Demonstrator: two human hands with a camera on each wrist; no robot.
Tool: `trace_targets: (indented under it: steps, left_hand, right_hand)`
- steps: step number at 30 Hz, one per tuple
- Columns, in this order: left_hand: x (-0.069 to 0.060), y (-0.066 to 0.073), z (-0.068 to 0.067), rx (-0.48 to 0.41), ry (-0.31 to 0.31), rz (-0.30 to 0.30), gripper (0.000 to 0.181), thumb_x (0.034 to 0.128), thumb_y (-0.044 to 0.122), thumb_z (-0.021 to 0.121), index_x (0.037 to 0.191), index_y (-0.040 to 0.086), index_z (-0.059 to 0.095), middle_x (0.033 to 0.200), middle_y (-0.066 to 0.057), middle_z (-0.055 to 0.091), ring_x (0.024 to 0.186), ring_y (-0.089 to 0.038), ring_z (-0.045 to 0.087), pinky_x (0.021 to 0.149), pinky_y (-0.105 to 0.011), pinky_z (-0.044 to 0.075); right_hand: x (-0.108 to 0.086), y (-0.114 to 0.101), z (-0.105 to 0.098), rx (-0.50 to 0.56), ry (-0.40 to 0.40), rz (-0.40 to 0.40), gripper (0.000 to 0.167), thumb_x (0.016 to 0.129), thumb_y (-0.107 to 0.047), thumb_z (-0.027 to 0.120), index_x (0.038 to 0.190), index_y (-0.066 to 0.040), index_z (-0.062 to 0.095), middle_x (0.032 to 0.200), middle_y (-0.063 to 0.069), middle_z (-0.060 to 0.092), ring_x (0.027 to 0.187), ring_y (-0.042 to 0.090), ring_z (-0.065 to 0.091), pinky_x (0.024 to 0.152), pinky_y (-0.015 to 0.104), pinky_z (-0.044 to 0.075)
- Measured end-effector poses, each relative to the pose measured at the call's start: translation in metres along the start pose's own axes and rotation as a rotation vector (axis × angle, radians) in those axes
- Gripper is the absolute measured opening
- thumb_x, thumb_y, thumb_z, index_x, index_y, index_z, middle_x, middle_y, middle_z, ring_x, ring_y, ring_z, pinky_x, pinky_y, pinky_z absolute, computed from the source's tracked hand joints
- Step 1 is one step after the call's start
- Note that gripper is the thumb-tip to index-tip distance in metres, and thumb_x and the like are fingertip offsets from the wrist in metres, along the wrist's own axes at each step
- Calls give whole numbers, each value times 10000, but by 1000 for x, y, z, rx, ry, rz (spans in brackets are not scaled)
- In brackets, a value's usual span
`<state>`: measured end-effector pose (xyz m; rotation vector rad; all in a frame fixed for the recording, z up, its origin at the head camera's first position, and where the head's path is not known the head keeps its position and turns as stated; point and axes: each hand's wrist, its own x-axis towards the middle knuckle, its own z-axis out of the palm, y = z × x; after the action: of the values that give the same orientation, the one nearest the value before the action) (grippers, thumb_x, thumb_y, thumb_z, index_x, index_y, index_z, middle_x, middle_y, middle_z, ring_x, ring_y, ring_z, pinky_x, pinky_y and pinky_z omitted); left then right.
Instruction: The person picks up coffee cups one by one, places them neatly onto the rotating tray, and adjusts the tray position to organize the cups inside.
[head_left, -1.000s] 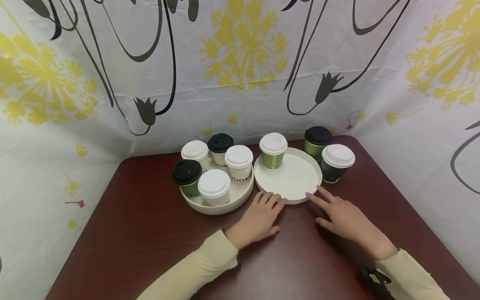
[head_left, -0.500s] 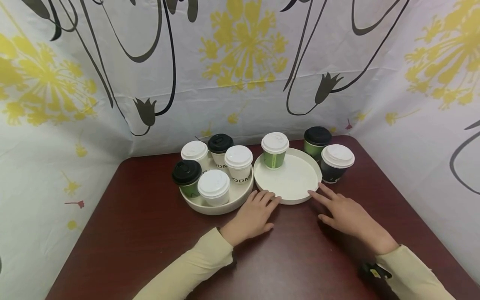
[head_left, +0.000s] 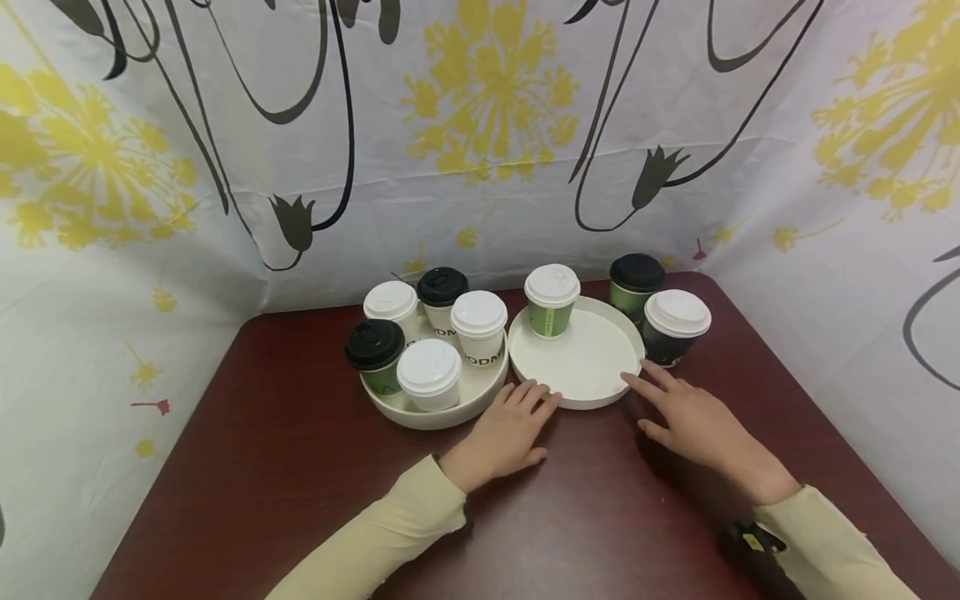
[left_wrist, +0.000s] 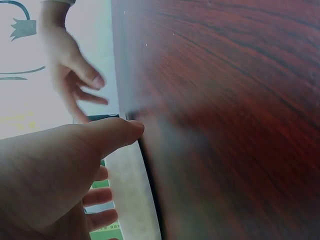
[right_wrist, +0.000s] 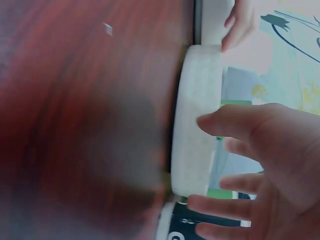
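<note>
A round white tray [head_left: 592, 375] lies on the table, bearing a green cup with a white lid [head_left: 551, 304] near its back left. The fingertips of my left hand [head_left: 501, 437] rest at the tray's front left rim, fingers extended. My right hand [head_left: 693, 421] is spread at the front right rim, with its fingertips at or just over the edge. In the right wrist view, the thumb of the right hand [right_wrist: 280, 160] lies in front of the tray's side wall [right_wrist: 192, 135]. In the left wrist view, the left hand [left_wrist: 50, 175] partly hides the tray. Neither hand grips anything.
Left of this tray stands another round white tray [head_left: 491, 396] with several lidded cups, including a white cup [head_left: 429, 375]. On the right are a dark cup with a white lid [head_left: 675, 325] and a green cup with a black lid [head_left: 636, 279]. Patterned cloth [head_left: 480, 225] borders the table.
My left hand has slid slightly left along the rim. The right hand has shifted a little up and right. The green cup sits slightly farther right on the tray.
</note>
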<state>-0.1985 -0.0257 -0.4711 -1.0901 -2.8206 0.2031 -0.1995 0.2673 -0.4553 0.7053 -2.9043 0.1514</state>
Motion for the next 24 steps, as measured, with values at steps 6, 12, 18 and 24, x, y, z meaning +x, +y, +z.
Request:
trace_targets:
  steps: [6, 12, 18, 24]
  left_hand:
    - [-1, 1, -1, -2, -13, -6, 832, 881, 540, 665, 1544, 180, 315, 1533, -51, 406, 1460, -258, 371, 1189, -463, 350]
    - [-1, 2, -1, -11, -10, -10, 834, 877, 535, 673, 1542, 176, 321, 1532, -52, 408, 1459, -262, 373, 1189, -465, 350]
    - [0, 2, 0, -8, -3, -13, 835, 873, 534, 677, 1541, 177, 325, 1530, -49, 412, 1462, -262, 368, 1188, -464, 351]
    - [0, 3, 1, -14, -9, -15, 835, 873, 532, 678, 1541, 177, 324, 1531, -50, 412, 1466, -263, 363, 1189, -463, 348]
  right_hand:
    - [15, 11, -18, 14, 187, 22, 598, 849, -226, 718, 1403, -108, 527, 1452, 228, 474, 1153, 438, 594, 768, 577, 532]
    - [34, 30, -32, 66, 379, 127, 636, 790, -200, 780, 1361, -60, 539, 1454, 290, 438, 1181, 524, 494, 860, 670, 449]
    - [50, 50, -36, 133, 400, 241, 745, 795, -263, 790, 1418, -28, 456, 1474, 342, 372, 1273, 584, 392, 952, 741, 359]
    - [58, 65, -28, 173, 367, 299, 799, 810, -371, 778, 1429, -9, 426, 1448, 361, 378, 1232, 596, 396, 897, 748, 371]
